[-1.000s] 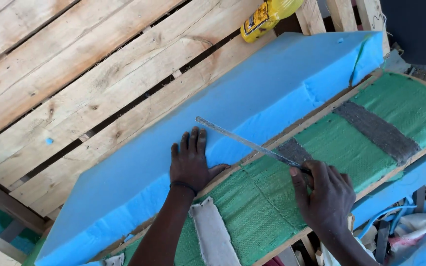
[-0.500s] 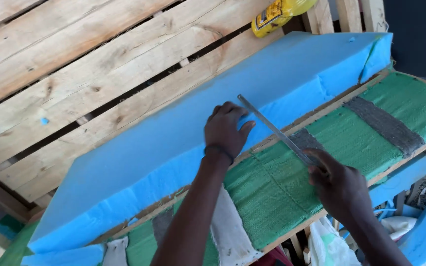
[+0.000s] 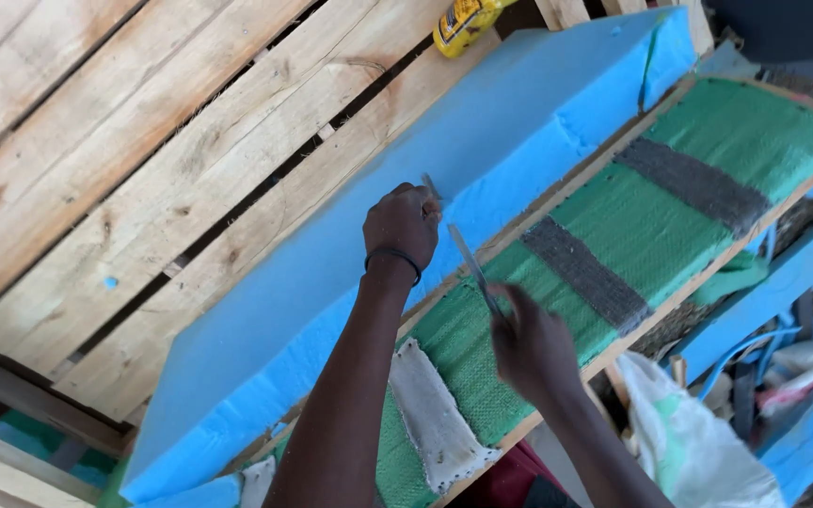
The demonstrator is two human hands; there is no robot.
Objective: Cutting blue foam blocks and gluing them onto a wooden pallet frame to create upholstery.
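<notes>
A long blue foam slab (image 3: 444, 207) lies diagonally across wooden planks (image 3: 143, 160). Beside it sits a wooden frame covered in green woven webbing (image 3: 651, 207) with grey bands. My left hand (image 3: 403, 224) rests as a fist on the foam, by the upper end of a thin metal blade (image 3: 468, 259). My right hand (image 3: 531, 343) grips the blade's lower end over the green webbing. The blade slants from the foam edge down to my right hand.
A yellow container (image 3: 463, 21) lies at the top edge of the planks. A whitish cloth patch (image 3: 435, 419) sits on the webbing near my arms. Blue foam offcuts (image 3: 764, 301) and a pale bag (image 3: 698, 442) lie at the right.
My left hand has slid up the foam and curled from flat to a fist. The blade has swung steeper, and my right hand has followed it along the webbing.
</notes>
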